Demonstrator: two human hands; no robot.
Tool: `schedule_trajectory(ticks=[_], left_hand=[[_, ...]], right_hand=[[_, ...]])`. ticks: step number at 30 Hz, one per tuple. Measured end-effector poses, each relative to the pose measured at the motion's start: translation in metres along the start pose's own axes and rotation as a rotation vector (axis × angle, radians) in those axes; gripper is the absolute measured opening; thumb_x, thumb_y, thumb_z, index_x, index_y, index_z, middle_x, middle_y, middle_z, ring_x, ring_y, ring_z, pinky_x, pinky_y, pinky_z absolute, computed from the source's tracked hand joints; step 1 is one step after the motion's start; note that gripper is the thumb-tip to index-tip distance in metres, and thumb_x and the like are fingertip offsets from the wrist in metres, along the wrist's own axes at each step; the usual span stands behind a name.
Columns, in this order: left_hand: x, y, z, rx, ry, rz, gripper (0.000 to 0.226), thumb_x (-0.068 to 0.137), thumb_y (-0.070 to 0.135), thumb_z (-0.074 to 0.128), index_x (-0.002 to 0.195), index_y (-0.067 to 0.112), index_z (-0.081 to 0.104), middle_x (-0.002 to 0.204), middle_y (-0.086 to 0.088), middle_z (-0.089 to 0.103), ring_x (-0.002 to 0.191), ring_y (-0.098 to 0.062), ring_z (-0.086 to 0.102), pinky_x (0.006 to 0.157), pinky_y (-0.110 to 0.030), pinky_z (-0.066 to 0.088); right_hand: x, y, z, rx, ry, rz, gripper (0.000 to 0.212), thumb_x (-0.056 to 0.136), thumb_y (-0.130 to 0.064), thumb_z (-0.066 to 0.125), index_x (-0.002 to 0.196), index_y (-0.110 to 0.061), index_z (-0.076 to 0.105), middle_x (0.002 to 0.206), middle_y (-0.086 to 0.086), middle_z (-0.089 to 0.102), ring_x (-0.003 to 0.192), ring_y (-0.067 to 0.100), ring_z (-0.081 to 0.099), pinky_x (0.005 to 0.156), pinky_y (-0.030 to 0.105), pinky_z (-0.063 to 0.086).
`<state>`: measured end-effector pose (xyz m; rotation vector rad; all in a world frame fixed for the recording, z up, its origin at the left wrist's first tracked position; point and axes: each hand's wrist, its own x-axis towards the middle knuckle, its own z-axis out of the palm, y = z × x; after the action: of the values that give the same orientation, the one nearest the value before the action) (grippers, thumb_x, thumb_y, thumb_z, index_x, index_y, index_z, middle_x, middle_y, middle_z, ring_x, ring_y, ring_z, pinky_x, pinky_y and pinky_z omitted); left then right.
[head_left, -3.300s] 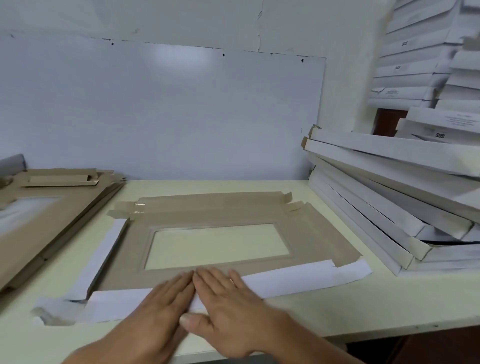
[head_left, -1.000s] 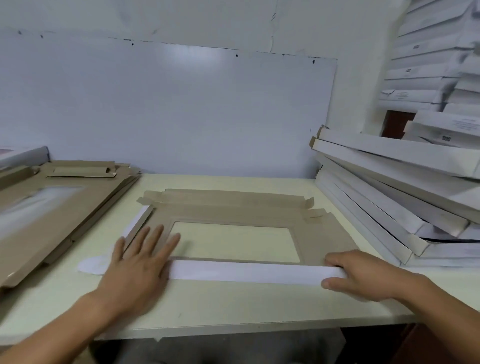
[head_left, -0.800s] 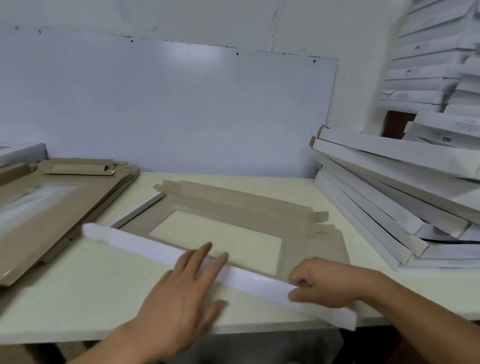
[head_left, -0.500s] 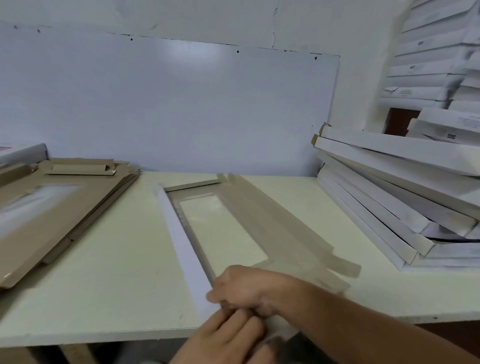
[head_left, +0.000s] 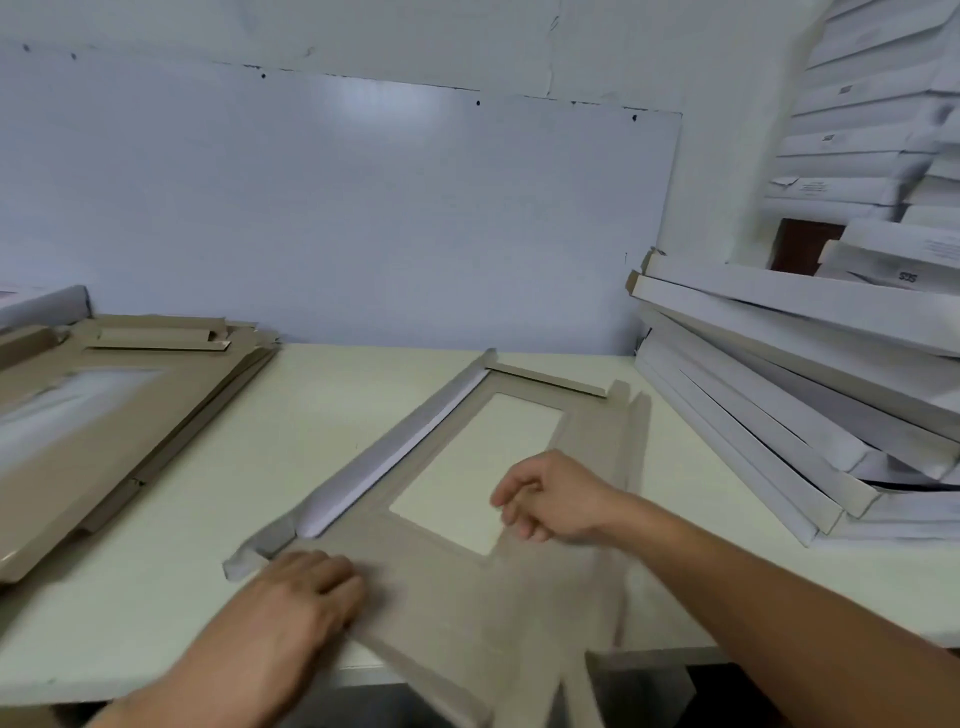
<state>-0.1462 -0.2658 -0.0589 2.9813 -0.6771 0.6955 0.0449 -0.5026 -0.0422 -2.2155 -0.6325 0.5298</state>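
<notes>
**A:** Where's the cardboard sheet (head_left: 467, 597) now?

**B:** I see it lying slantwise on the table (head_left: 156, 597), with its near end sticking out past the table's front edge. A white flap (head_left: 374, 462) is folded up along its left side.

**A:** And the hands?

**B:** The left hand (head_left: 304, 590) lies palm down on the sheet near the table's front edge, fingers lightly bent and gripping nothing. The right hand (head_left: 556, 496) hangs over the sheet farther in, loosely curled and empty. It's blurred, so I can't tell if it touches.

A flat brown cardboard blank (head_left: 457, 587) with a rectangular window lies diagonally at lower centre, overhanging the tabletop (head_left: 156, 597) edge.
</notes>
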Motion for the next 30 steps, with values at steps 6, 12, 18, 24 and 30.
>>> schedule_trajectory(ticks=[6,12,18,24,30], left_hand=[[-0.024,-0.087,0.008,-0.091,-0.007,0.012,0.020,0.083,0.016,0.044,0.075,0.030,0.032,0.090,0.021,0.053,0.093,-0.009,0.050,0.077,-0.032,0.042],[-0.033,-0.145,0.008,-0.028,-0.047,-0.063,0.019,0.082,0.019,0.051,0.072,0.032,0.059,0.129,0.020,0.058,0.120,-0.014,0.047,0.097,-0.019,0.036],[-0.019,-0.146,-0.010,-0.025,0.029,-0.377,0.073,0.071,-0.021,0.051,0.120,0.030,0.069,0.137,0.012,0.051,0.133,-0.027,0.049,0.105,-0.039,0.040],[0.008,-0.033,-0.016,-0.290,0.060,-0.182,0.048,0.096,0.032,0.036,0.140,0.023,0.055,0.149,0.013,0.045,0.139,-0.002,0.038,0.113,-0.016,0.027],[0.033,0.045,0.021,0.007,-0.344,-0.168,0.079,0.095,0.062,0.017,0.148,0.009,0.041,0.156,-0.005,0.033,0.144,-0.015,0.031,0.116,-0.038,0.031]], right_hand=[[-0.023,0.036,-0.065,-0.678,-0.215,-0.080,0.076,0.075,0.012,0.046,0.141,-0.025,0.056,0.153,-0.008,0.041,0.143,0.008,0.035,0.116,0.015,0.021],[-0.043,0.055,-0.076,-0.810,-0.164,-0.099,0.053,0.093,-0.012,0.055,0.143,-0.030,0.052,0.145,-0.014,0.045,0.135,0.008,0.041,0.113,0.022,0.030],[-0.048,0.031,-0.037,-0.862,-0.040,-0.167,0.020,0.103,-0.047,0.039,0.097,-0.034,0.053,0.094,-0.015,0.053,0.090,0.013,0.052,0.075,0.032,0.042],[-0.052,0.005,0.037,-0.583,0.070,-0.228,0.014,0.103,-0.040,0.036,0.107,-0.034,0.049,0.108,-0.007,0.060,0.097,0.017,0.053,0.087,0.038,0.044],[-0.049,-0.003,0.076,-0.704,0.128,-0.350,0.038,0.103,-0.039,0.032,0.135,-0.022,0.045,0.136,-0.001,0.040,0.125,0.019,0.033,0.109,0.041,0.030]])
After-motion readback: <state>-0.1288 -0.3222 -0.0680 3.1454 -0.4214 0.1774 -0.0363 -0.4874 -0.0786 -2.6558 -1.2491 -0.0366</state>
